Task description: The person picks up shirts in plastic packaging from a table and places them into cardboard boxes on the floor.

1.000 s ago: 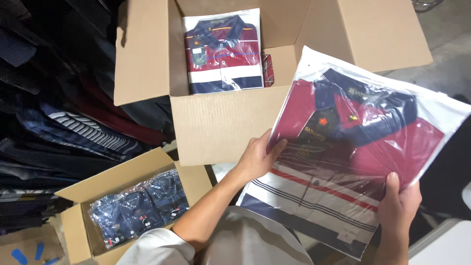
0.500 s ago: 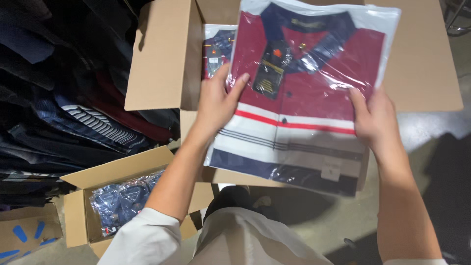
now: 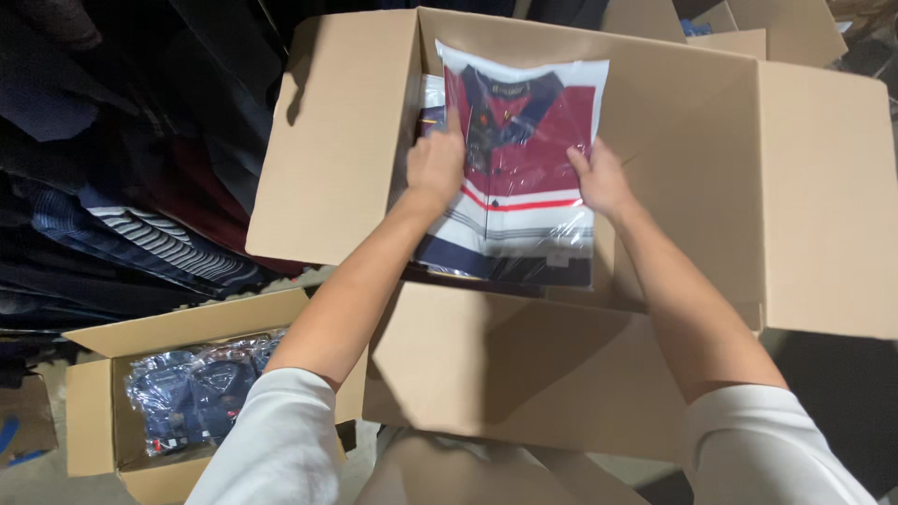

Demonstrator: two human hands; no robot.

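Note:
A folded red, white and navy striped polo shirt in a clear plastic bag (image 3: 524, 159) lies inside a large open cardboard box (image 3: 683, 150). My left hand (image 3: 436, 164) grips the bag's left edge, and my right hand (image 3: 599, 178) holds its right edge. Both arms reach forward over the box's near flap. Another bagged shirt (image 3: 430, 98) shows partly under the first one, at its left side.
A smaller open cardboard box (image 3: 94, 411) at the lower left holds dark blue bagged shirts (image 3: 192, 393). Dark and striped clothes (image 3: 140, 234) hang or lie piled along the left. More cardboard boxes (image 3: 786, 28) stand at the top right.
Both hands have carried the bagged shirt forward and down from in front of me into the large box. The view has shifted toward the box.

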